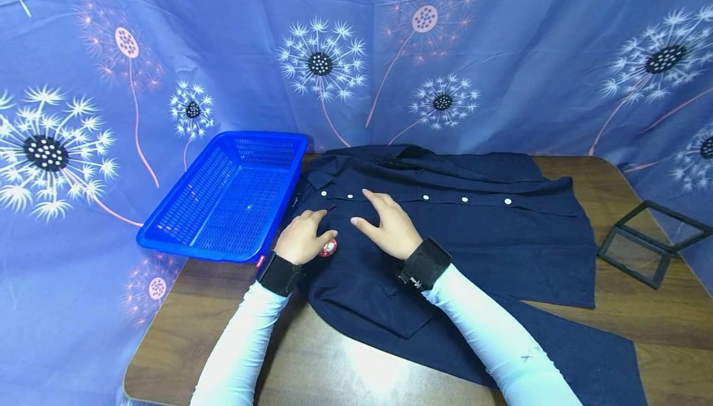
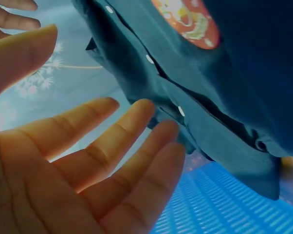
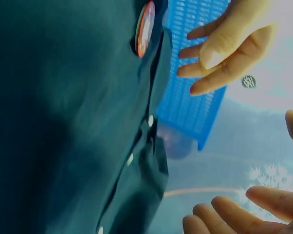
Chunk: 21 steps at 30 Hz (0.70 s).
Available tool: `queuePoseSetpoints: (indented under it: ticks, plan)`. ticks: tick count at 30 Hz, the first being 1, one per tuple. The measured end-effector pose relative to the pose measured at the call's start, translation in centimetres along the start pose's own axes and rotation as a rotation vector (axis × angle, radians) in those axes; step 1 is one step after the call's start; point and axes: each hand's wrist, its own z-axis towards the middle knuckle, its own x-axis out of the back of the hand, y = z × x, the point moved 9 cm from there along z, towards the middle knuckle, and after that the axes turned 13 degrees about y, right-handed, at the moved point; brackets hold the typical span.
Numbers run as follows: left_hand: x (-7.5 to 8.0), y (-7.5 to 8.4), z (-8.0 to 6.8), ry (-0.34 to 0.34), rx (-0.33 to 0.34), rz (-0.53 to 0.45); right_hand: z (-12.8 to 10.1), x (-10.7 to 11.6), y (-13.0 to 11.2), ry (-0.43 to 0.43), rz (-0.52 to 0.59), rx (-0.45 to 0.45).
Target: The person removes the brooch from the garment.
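A dark navy shirt (image 1: 457, 233) lies spread on the wooden table (image 1: 613, 325), with a row of white buttons (image 1: 426, 197) along its placket. A round red and white badge (image 1: 328, 248) is on the shirt's chest. My left hand (image 1: 307, 233) is over the shirt just left of the badge, with its fingers straight and apart (image 2: 112, 156). My right hand (image 1: 384, 220) lies palm down over the placket area with its fingers spread. Neither hand holds anything. Whether the palms touch the cloth cannot be told. The badge (image 3: 145, 29) also shows in the right wrist view.
A blue plastic basket (image 1: 228, 198) stands at the table's left edge, touching the shirt's collar end. A black-framed glass box (image 1: 646, 242) sits at the right edge. A blue dandelion-print cloth (image 1: 390, 53) hangs behind and around the table.
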Motion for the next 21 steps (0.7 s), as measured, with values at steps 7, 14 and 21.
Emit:
queuePoseSetpoints:
  ticks: [7,14,21]
  plan:
    - [-0.5,-0.8,-0.2,-0.034,-0.006,0.008,0.0,-2.4,-0.8,-0.03,0.019,0.024]
    - [-1.1,-1.2,-0.5,-0.042,-0.033,0.007,-0.2,-4.3,-0.8,-0.06,0.068,0.028]
    - [-1.9,-1.5,-0.8,-0.058,-0.054,-0.021,-0.2,-5.7,-0.6,-0.098,0.115,-0.012]
